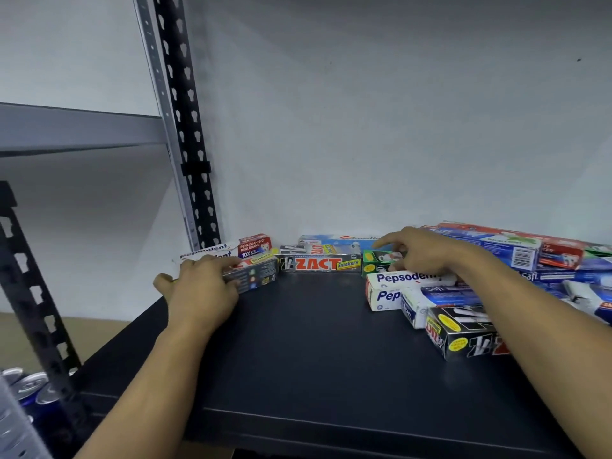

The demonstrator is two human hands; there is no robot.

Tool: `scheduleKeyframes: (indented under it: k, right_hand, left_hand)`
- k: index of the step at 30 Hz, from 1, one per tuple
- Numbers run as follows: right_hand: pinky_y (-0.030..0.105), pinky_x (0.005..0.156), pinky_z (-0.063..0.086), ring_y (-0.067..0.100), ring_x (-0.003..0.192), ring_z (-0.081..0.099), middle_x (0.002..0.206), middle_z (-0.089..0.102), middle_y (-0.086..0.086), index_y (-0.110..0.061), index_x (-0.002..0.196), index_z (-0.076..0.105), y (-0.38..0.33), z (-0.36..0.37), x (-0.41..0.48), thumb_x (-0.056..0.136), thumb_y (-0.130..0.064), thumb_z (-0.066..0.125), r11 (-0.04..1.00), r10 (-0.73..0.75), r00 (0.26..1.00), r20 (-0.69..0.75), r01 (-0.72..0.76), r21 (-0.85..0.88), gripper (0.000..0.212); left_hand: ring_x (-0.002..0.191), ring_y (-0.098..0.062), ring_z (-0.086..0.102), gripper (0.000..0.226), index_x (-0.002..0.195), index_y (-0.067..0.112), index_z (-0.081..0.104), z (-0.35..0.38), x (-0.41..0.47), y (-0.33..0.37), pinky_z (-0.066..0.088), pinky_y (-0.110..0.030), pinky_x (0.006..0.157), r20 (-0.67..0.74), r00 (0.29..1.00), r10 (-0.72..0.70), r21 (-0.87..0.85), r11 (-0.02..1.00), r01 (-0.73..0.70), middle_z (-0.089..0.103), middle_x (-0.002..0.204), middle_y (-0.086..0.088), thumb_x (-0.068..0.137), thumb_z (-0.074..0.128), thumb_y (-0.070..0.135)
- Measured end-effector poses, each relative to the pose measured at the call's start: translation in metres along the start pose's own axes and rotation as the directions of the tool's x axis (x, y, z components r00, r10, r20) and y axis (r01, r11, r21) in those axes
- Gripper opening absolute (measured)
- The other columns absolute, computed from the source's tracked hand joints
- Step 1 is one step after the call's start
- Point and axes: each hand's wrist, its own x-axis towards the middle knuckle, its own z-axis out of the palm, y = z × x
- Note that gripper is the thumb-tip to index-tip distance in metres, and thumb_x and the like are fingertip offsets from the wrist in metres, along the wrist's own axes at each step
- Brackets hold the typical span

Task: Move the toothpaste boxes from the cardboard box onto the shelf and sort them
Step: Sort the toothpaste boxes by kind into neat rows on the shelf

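On the dark shelf (314,342) my left hand (202,286) grips the near end of a grey Zact box (255,274) at the back left. Behind it lie white and red Pepsodent boxes (225,251). Two more Zact boxes (319,263) lie along the wall in the middle, with a blue Pepsodent box (341,240) behind. My right hand (420,251) rests on a small green box (376,263), fingers curled over it, above a white Pepsodent box (394,286). The cardboard box is out of view.
A loose pile of blue, red and white toothpaste boxes (530,256) fills the right of the shelf, with a black Zact box (463,336) nearest the front. A perforated metal upright (185,127) stands at the back left. Blue cans (29,389) sit lower left.
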Motion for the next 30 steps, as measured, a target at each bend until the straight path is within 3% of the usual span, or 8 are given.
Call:
scheduleKeyframes:
  k: [6, 9, 13, 15, 18, 23, 25, 30]
  right_hand:
    - [0.034, 0.095, 0.044, 0.018, 0.118, 0.054, 0.124, 0.057, -0.012, -0.056, 0.119, 0.062, 0.008, -0.003, -0.024, 0.093, -0.02, 0.068, 0.986, -0.148, 0.978, -0.144, 0.157, 0.049, 0.044]
    - [0.033, 0.094, 0.049, 0.013, 0.111, 0.058, 0.13, 0.06, -0.01, -0.052, 0.124, 0.059, 0.011, -0.019, -0.041, 0.096, -0.017, 0.063, 0.93, -0.167, 0.933, -0.318, 0.257, 0.265, 0.045]
    - [0.009, 0.089, 0.044, -0.011, 0.101, 0.055, 0.129, 0.057, -0.007, -0.034, 0.134, 0.057, -0.005, -0.046, -0.062, 0.097, -0.007, 0.058, 0.837, -0.217, 0.771, -0.598, 0.462, 0.293, 0.046]
    - [0.013, 0.1, 0.041, -0.005, 0.111, 0.052, 0.132, 0.056, -0.001, -0.03, 0.135, 0.058, -0.005, -0.055, -0.066, 0.097, -0.005, 0.057, 0.839, -0.285, 0.67, -0.685, 0.52, 0.16, 0.045]
    - [0.046, 0.109, 0.034, 0.022, 0.125, 0.048, 0.14, 0.053, -0.001, -0.04, 0.134, 0.058, 0.01, -0.064, -0.066, 0.1, -0.013, 0.054, 0.935, -0.293, 0.663, -0.689, 0.349, -0.061, 0.043]
    - [0.039, 0.09, 0.021, 0.02, 0.117, 0.049, 0.132, 0.057, -0.008, -0.051, 0.128, 0.058, 0.046, -0.066, -0.065, 0.104, -0.017, 0.047, 0.995, -0.039, 0.861, -0.506, -0.012, -0.098, 0.042]
    - [0.04, 0.089, 0.021, 0.02, 0.115, 0.05, 0.128, 0.059, -0.01, -0.054, 0.125, 0.057, 0.057, -0.063, -0.062, 0.103, -0.014, 0.047, 0.99, 0.042, 0.873, -0.487, -0.102, -0.098, 0.047]
    - [0.054, 0.108, 0.013, 0.023, 0.126, 0.046, 0.135, 0.058, -0.009, -0.055, 0.124, 0.058, 0.07, -0.061, -0.061, 0.105, -0.024, 0.042, 0.978, 0.154, 0.869, -0.471, -0.203, -0.056, 0.04]
  left_hand:
    - [0.118, -0.019, 0.047, 0.045, 0.129, 0.046, 0.058, -0.008, -0.013, 0.012, 0.025, -0.047, 0.092, -0.005, 1.0, -0.009, 0.017, 1.0, 0.009, 0.065, 0.12, 0.009, 0.091, 0.054, 0.023]
    - [0.115, -0.021, 0.048, 0.046, 0.129, 0.045, 0.058, -0.011, -0.026, 0.016, 0.023, -0.046, 0.09, -0.048, 0.997, -0.063, 0.031, 0.997, 0.065, 0.066, 0.115, 0.005, 0.091, 0.054, 0.021]
    - [0.116, -0.019, 0.048, 0.044, 0.128, 0.047, 0.059, -0.015, -0.048, 0.023, 0.023, -0.047, 0.093, -0.103, 0.995, -0.002, 0.031, 1.0, 0.005, 0.063, 0.125, 0.011, 0.091, 0.058, 0.024]
    - [0.118, -0.016, 0.048, 0.041, 0.125, 0.049, 0.06, -0.017, -0.056, 0.028, 0.022, -0.046, 0.092, -0.112, 0.992, 0.055, -0.009, 0.998, -0.057, 0.062, 0.128, 0.015, 0.091, 0.062, 0.025]
    - [0.119, -0.009, 0.045, 0.039, 0.124, 0.051, 0.06, -0.017, -0.062, 0.04, 0.021, -0.043, 0.094, -0.072, 0.987, 0.145, -0.075, 0.986, -0.151, 0.058, 0.128, 0.023, 0.091, 0.065, 0.031]
    - [0.121, -0.004, 0.043, 0.035, 0.123, 0.052, 0.06, -0.015, -0.058, 0.08, 0.015, -0.033, 0.088, -0.001, 0.969, 0.247, -0.241, 0.94, -0.24, 0.057, 0.129, 0.028, 0.093, 0.064, 0.035]
    - [0.122, -0.005, 0.044, 0.035, 0.122, 0.051, 0.061, -0.014, -0.053, 0.097, 0.017, -0.036, 0.094, -0.028, 0.969, 0.245, -0.249, 0.937, -0.244, 0.058, 0.128, 0.026, 0.092, 0.065, 0.032]
    - [0.12, -0.014, 0.047, 0.037, 0.119, 0.047, 0.064, -0.016, -0.033, 0.123, 0.021, -0.049, 0.104, -0.101, 0.971, 0.215, -0.138, 0.964, -0.227, 0.062, 0.124, 0.018, 0.09, 0.063, 0.024]
